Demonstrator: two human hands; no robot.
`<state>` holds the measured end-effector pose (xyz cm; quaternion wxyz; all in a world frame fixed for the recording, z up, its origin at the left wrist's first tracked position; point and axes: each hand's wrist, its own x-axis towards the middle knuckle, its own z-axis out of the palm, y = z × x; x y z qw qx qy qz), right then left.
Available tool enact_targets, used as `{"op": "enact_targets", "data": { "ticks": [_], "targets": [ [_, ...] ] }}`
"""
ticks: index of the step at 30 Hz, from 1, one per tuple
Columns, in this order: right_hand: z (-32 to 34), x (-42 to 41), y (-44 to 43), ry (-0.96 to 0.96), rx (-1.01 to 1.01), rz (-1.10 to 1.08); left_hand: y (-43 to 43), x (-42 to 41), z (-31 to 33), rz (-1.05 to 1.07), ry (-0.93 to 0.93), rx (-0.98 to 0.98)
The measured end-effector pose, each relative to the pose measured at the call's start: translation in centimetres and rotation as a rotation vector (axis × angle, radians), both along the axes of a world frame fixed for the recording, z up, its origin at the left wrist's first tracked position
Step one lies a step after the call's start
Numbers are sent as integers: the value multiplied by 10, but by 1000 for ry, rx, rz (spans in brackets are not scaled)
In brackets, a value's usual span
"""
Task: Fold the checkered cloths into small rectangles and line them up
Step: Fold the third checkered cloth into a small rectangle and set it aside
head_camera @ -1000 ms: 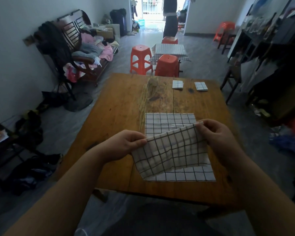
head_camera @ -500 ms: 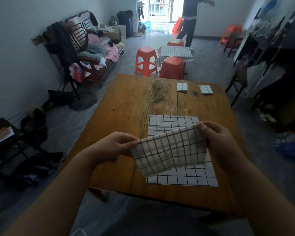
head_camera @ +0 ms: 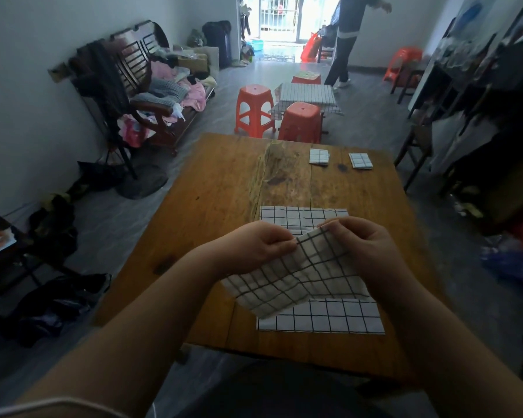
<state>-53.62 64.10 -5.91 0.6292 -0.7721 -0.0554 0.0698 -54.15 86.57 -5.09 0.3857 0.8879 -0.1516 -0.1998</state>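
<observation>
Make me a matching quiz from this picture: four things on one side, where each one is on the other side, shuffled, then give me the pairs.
Things:
1. rumpled white checkered cloth
2. smooth white checkered cloth
3. small folded checkered rectangles
4. orange plastic stool

Places:
A. spread flat on the wooden table, near edge
B. on the floor beyond the table
C. far right part of the table
D. pinched by the left hand and right hand

Pairs: 1-D, 2-A, 3-C, 4-B

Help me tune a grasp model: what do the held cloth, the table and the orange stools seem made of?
Cloth: thin woven fabric, matte, possibly cotton; it sags and wrinkles where held.
Table: wood with a worn, slightly glossy finish; grain, plank seams and dark stains show.
Stools: likely moulded plastic; smooth, uniformly orange, with a slight sheen.
</observation>
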Motion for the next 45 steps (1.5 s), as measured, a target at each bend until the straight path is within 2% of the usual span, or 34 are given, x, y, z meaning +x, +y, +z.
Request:
{"op": "enact_targets", "data": {
  "ticks": [7,11,15,17,21,26,29,35,45],
  "targets": [
    [10,8,-14,12,59,-112,21,-5,-12,89,-27,11],
    [13,14,-16,46,133,-170,42,-13,-19,189,-8,-51],
    [6,18,-18,113,106,-36,53,-19,-15,259,-46,-63],
    [9,21,-21,177,14,124,57,-20,-9,267,-65,-51],
    [23,30,-21,166,-320,450,64,-19,7,246,-61,-17],
    [42,32,5,157,-686,707,63,-19,25,153,-75,72],
    [42,27,33,50,-788,780,59,-17,29,116,-84,139],
    [29,19,64,-182,-862,669,54,-15,27,161,-175,204],
    [20,26,26,-191,-902,516,82,-14,20,277,-264,169]
  ]
}}
